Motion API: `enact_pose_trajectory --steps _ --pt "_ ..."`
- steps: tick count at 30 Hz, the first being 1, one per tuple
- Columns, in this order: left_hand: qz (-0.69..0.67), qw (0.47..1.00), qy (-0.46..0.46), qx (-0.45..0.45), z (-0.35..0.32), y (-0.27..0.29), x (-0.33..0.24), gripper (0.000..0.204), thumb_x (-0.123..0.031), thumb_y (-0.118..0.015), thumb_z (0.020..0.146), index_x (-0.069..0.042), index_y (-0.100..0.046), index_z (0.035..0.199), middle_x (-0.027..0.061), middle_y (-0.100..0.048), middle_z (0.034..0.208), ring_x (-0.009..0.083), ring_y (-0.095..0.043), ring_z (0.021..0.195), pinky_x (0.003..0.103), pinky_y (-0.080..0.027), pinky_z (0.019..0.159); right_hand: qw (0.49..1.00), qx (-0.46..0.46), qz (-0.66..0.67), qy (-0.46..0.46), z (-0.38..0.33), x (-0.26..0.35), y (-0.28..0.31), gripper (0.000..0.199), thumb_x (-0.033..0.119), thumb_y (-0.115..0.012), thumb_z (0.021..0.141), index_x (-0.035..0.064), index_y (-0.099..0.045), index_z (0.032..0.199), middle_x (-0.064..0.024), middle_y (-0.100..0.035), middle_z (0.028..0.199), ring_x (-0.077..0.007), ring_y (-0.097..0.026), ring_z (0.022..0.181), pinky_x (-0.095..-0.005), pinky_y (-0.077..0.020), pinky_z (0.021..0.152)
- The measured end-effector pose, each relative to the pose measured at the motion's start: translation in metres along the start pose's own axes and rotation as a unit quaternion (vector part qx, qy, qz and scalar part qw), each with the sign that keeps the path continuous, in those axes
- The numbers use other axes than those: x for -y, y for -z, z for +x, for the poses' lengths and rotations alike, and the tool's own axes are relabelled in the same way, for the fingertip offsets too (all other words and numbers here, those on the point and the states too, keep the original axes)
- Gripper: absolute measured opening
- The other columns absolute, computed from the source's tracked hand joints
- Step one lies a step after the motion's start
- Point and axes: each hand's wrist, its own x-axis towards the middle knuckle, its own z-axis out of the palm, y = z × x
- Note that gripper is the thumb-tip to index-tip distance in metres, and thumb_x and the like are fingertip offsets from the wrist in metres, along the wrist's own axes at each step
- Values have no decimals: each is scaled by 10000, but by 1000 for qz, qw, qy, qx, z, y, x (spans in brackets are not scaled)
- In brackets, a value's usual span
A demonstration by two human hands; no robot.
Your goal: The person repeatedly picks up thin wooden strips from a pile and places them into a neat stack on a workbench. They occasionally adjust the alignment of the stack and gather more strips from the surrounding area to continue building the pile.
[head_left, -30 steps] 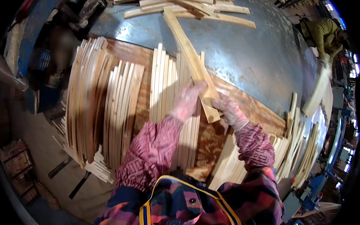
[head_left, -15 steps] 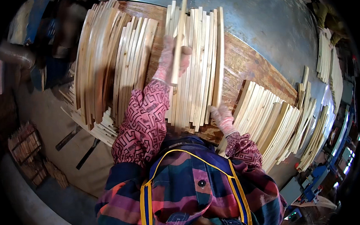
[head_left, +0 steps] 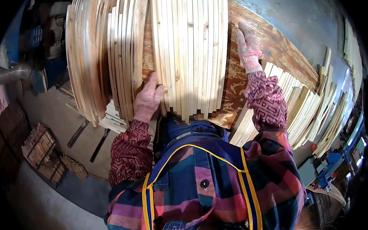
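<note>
Through the head view I look down on a mottled brown bench (head_left: pixel 236 80), where the middle row of wooden strips (head_left: pixel 189 53) stands packed side by side, running from the near edge toward the far side until the top of my view cuts it off. Its near ends are uneven, some reaching closer to the bench's near edge than others. My left hand (head_left: pixel 149 94) is at this row's left side, toward the near edge, its fingers loosely extended and pointing away from me; I see it empty, but I cannot tell whether it presses on the outermost strip. My right hand (head_left: pixel 248 44) is empty too, fingers stretched out and held close together, over the bare bench surface to the right of the middle row and apart from it. Left of my left hand is a narrower row (head_left: pixel 126 56), and beyond it, toward the bench's left end, a thicker row (head_left: pixel 87 57) with browner strips at its right side. At the near right corner, another row (head_left: pixel 270 105) extends past my right sleeve (head_left: pixel 267 99). A grey metal surface (head_left: pixel 294 11) borders the bench's far right edge.
</note>
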Motion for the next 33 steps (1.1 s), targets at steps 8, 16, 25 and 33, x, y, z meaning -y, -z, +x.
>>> enact_pose_trajectory --steps 8,16,25,33 --pt "-186 969 36 -160 172 -17 -20 745 -467 -675 857 -114 -379 1441 171 -596 1239 272 -604 1102 409 -508 922 978 -151 -124 73 2 11 -70 896 366 -793 799 15 -312 1469 -189 -490 1385 -281 -538 1222 -384 -465 1001" --pt "-471 877 76 58 153 1 -56 522 -264 -677 900 -117 -489 1363 138 -664 1167 216 -658 1018 369 -561 851 909 96 377 -150 -6 0 -33 512 196 -738 848 20 -547 1289 -121 -660 1174 -218 -616 1101 -316 -498 949" --pt "-577 768 -248 123 107 157 -223 403 -206 -548 976 49 -515 1286 131 -700 1085 254 -667 1054 357 -558 915 880 -88 414 216 -79 103 209 445 361 -708 814 59 -619 1129 -119 -666 1035 -262 -623 1040 -442 -491 886" --pt "-140 885 -440 59 84 110 -251 487 -276 -606 914 -50 -497 1332 122 -638 1197 250 -622 1073 388 -525 913 952 -182 204 141 -112 66 182 292 243 -712 876 145 -680 1149 -109 -675 961 -180 -641 935 -337 -543 820"
